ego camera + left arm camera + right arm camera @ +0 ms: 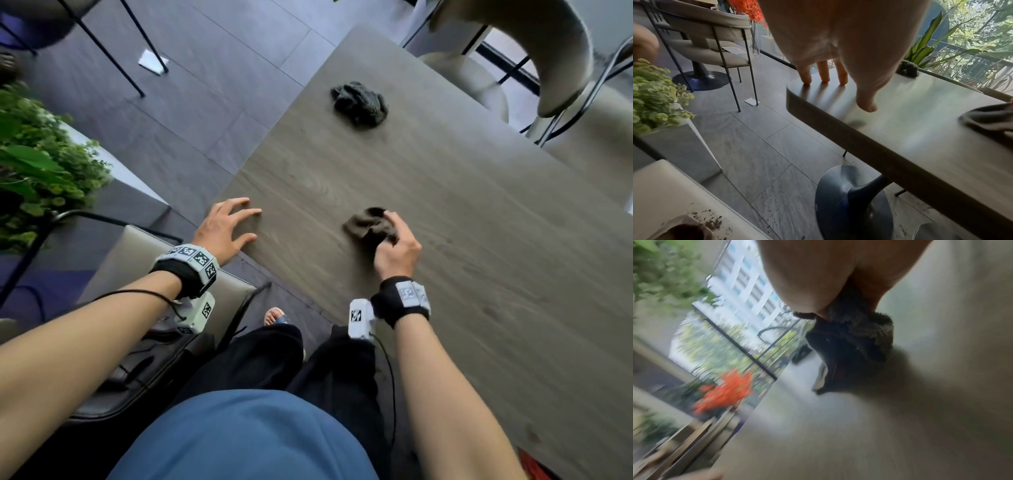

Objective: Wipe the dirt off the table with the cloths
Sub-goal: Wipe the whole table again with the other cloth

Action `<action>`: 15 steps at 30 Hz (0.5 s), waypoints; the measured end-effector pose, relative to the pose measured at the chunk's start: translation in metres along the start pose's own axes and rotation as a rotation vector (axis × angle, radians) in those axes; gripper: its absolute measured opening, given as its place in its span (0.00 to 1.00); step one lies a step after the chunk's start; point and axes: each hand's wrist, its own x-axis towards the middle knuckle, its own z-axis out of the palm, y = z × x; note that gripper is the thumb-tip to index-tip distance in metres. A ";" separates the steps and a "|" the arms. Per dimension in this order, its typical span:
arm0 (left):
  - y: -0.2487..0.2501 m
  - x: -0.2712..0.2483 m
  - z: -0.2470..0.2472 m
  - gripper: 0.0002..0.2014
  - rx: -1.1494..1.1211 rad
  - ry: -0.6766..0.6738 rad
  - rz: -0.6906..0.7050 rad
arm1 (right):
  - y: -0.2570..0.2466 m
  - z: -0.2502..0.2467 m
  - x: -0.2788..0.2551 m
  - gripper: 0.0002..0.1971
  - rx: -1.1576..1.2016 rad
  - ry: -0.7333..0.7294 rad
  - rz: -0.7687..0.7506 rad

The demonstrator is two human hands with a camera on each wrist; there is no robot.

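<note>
My right hand (394, 240) grips a bunched brown-grey cloth (366, 226) and holds it against the wooden table (462, 219) near its front edge. In the blurred right wrist view the same cloth (855, 344) bulges out below the palm. My left hand (227, 226) rests at the table's near left corner with its fingers spread and straight, holding nothing; its fingertips (824, 79) touch the top in the left wrist view. A second, darker crumpled cloth (359, 102) lies alone farther up the table, also visible as a dark cloth (907, 69) by the far edge.
A beige chair (161, 274) stands at my left, its seat (674, 194) speckled with dark crumbs. A planter of green leaves (37, 164) is farther left. Two more chairs (534, 61) stand past the table's far side. The table's pedestal base (853, 199) sits on grey floor tiles.
</note>
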 end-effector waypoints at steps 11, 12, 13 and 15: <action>-0.009 0.004 -0.002 0.23 -0.074 0.143 -0.041 | -0.051 0.132 -0.110 0.35 -0.333 -0.739 -0.443; -0.009 0.005 -0.003 0.22 -0.073 0.137 -0.049 | -0.053 0.135 -0.126 0.33 -0.307 -0.800 -0.469; -0.008 0.006 -0.004 0.22 -0.071 0.125 -0.062 | -0.055 0.135 -0.138 0.32 -0.270 -0.864 -0.463; -0.006 0.006 -0.004 0.22 -0.064 0.105 -0.090 | -0.060 0.126 -0.148 0.37 -0.161 -0.959 -0.385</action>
